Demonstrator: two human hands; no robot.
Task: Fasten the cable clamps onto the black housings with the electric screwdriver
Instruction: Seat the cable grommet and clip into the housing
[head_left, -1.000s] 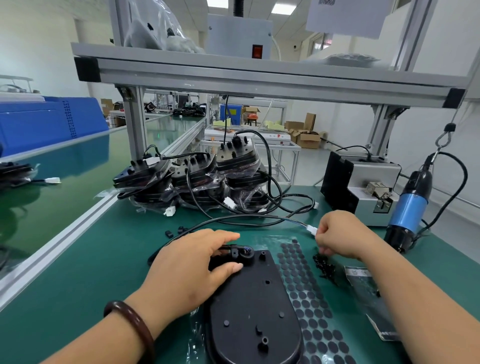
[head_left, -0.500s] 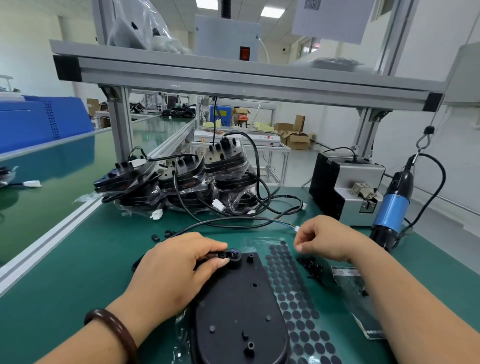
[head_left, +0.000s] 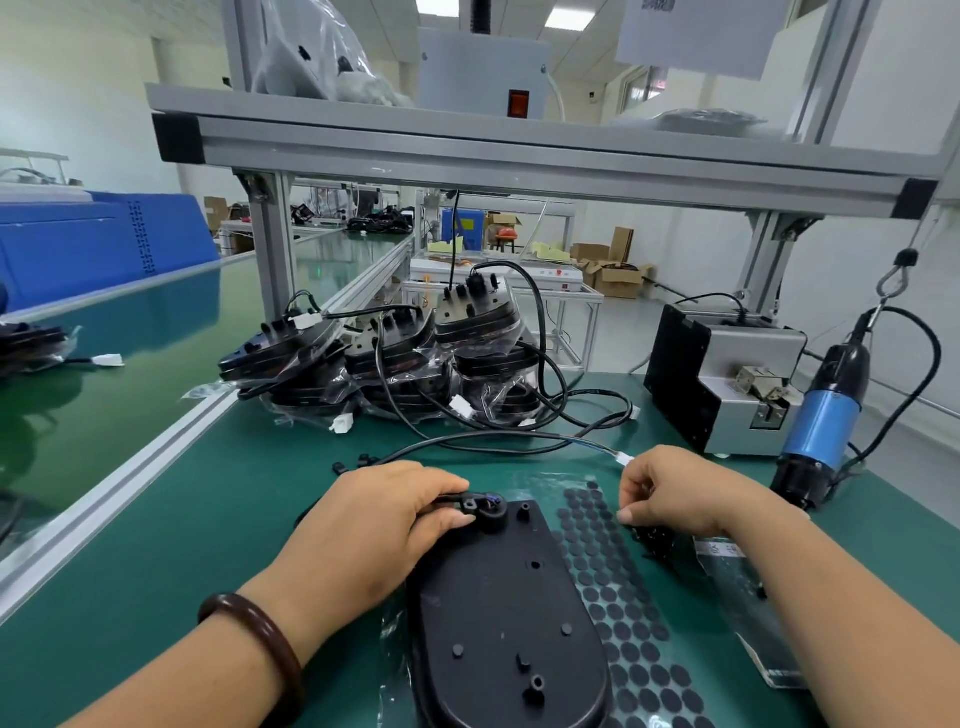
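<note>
A factory hall with pale walls and ceiling lights lies behind a green-topped workbench (head_left: 208, 519), spanned overhead by an aluminium shelf frame (head_left: 519, 156); a green conveyor belt (head_left: 104, 374) runs along the bench's left edge, with blue crates (head_left: 104, 244) beyond it.

In the head view a black housing (head_left: 509, 597) lies flat at the middle of the near edge, its side with pegs and screw bosses facing up; a sheet of round black pads (head_left: 618, 587) lies just beside it on the right. The left hand (head_left: 374, 525), a dark bracelet (head_left: 260, 639) on its wrist, covers the housing's far left corner; its thumb and forefinger pinch the cable clamp (head_left: 470, 504) at the housing's far end, where a black cable (head_left: 519, 436) comes in. The right hand (head_left: 680, 493) hovers just right of that end, fingers curled and thumb tip pressed to them, above a small pile of black parts (head_left: 654, 535); whether it grasps one I cannot tell. A clear plastic bag (head_left: 748, 597) lies beside the pile, toward the right edge.

The blue-bodied electric screwdriver (head_left: 821, 421) hangs tip down from a hook near the right edge, untouched; just behind it stands a grey-and-black screw feeder (head_left: 727, 384); bagged housings (head_left: 395, 358) with cables are stacked toward the far edge.
</note>
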